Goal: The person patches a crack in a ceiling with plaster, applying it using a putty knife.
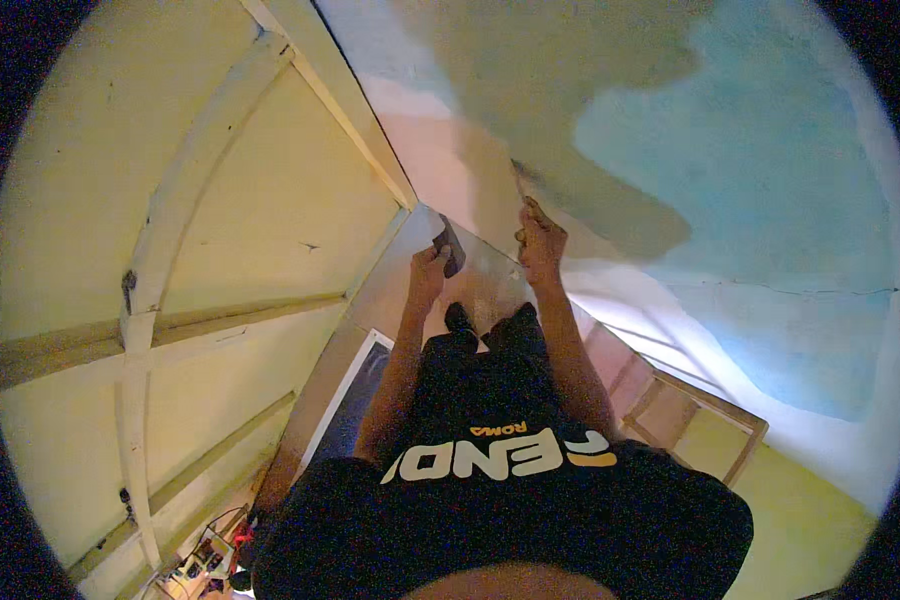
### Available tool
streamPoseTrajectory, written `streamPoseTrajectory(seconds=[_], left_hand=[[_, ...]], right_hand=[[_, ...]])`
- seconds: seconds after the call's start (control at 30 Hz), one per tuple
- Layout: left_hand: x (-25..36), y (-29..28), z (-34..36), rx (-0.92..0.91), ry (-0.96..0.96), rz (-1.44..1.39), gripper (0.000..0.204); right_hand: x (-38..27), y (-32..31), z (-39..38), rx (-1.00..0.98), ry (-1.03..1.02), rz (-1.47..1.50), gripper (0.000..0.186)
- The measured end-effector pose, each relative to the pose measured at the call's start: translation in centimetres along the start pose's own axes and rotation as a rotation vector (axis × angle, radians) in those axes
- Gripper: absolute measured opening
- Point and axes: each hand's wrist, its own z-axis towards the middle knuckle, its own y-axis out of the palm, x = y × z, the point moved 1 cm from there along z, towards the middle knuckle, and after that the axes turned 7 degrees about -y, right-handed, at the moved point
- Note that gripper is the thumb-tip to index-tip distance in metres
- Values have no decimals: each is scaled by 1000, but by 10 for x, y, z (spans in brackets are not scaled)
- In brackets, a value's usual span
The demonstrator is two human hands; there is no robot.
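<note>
My left hand (429, 262) grips a dark flat rectangular object (449, 240), held low near the wall corner. My right hand (540, 242) is closed on a thin-handled tool (519, 178), probably a scraper, whose tip is at or close to the wall; contact is unclear. That wall (750, 160) is pale turquoise, with a large grey-olive patch (620, 210) and a pinkish-white band (430, 150) beside my hands.
A yellow panelled wall (230, 180) with wooden battens runs along the left. My dark shoes (460, 318) stand on the floor (400, 290), near a white-framed dark panel (345, 390). A wooden frame (660, 405) is at lower right, and clutter with wires (210, 555) at lower left.
</note>
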Motion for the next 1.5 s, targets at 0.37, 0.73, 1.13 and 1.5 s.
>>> streamPoseTrajectory(seconds=[0.37, 0.73, 1.13, 1.5], left_hand=[[-3, -5, -5, 49, 10, -124, 26], [-3, -11, -10, 67, -20, -200, 24], [-21, -15, 1, 69, 69, -61, 26], [23, 8, -14, -5, 6, -260, 28]], right_hand=[[-60, 22, -22, 132, 311, 62, 36], [-49, 27, -25, 145, 289, 70, 37], [-80, 24, -26, 102, 339, 89, 37], [1, -24, -5, -23, -71, -62, 36]])
